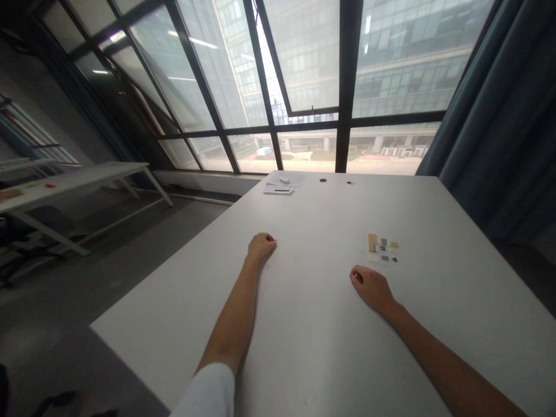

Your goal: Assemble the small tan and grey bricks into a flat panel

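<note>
On the tabletop (313, 324), my left grip (261, 246) and right grip (371, 285) rest curled closed, contents unclear; I seem paused, and lifting the patterned squares (383, 248) would need opened fingers

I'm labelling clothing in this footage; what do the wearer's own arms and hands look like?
A plain white sleeve shows on the left arm, ending short of the forearm. The right arm shows no sleeve within the picture. The left hand and right hand are ungloved, and neither wrist has a watch or band.
</note>
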The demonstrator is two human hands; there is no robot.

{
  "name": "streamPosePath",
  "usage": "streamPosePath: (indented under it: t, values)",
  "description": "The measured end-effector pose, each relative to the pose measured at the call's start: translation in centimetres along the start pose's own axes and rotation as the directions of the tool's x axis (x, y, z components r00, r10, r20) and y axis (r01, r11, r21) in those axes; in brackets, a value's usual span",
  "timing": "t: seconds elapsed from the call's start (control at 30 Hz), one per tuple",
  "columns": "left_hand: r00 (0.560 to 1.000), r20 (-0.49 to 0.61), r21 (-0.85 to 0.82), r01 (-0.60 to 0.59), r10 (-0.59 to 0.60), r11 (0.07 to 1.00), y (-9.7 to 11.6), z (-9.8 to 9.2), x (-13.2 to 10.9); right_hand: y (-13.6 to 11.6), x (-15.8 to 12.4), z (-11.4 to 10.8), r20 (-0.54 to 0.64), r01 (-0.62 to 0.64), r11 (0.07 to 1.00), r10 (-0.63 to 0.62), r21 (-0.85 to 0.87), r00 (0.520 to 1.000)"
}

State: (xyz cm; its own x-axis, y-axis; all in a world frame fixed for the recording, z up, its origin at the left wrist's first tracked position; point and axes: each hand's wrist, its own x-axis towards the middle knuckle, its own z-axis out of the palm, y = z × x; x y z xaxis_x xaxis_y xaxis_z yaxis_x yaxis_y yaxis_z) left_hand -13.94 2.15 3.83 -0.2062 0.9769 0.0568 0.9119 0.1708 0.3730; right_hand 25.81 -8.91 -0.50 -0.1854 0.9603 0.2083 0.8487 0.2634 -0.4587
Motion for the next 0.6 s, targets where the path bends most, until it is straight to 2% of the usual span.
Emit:
streamPosePath:
  t: [0.13, 0.23, 0.33, 0.43, 0.6]
  values:
    - [0.997, 0.01, -0.005, -0.076, 0.076, 0.997, 2.8, -0.7, -0.5, 0.1, 0.0, 0.0, -0.002, 0.008, 1.0, -0.008, 0.012, 1.0]
    - [0.974, 0.006, 0.015, -0.226, 0.226, 0.974, 6.1, -0.7, -1.7, 0.1, 0.0, 0.0, -0.001, 0.013, 1.0, -0.013, 0.018, 1.0]
    - [0.911, 0.016, 0.021, -0.412, 0.412, 0.911, 9.7, 0.2, -3.6, 0.0, 0.1, 0.0, -0.011, 0.006, 1.0, -0.006, 0.025, 1.0]
    - [0.829, 0.018, -0.002, -0.558, 0.558, 0.83, 12.7, 1.8, -5.9, 0.0, 0.1, 0.0, -0.03, 0.008, 0.998, -0.006, 0.067, 1.0]
    - [0.697, 0.014, -0.019, -0.717, 0.717, 0.697, 15.6, 4.5, -9.2, 0.5, 0.4, 0.2, -0.136, 0.041, 0.97, -0.008, 0.241, 0.991]
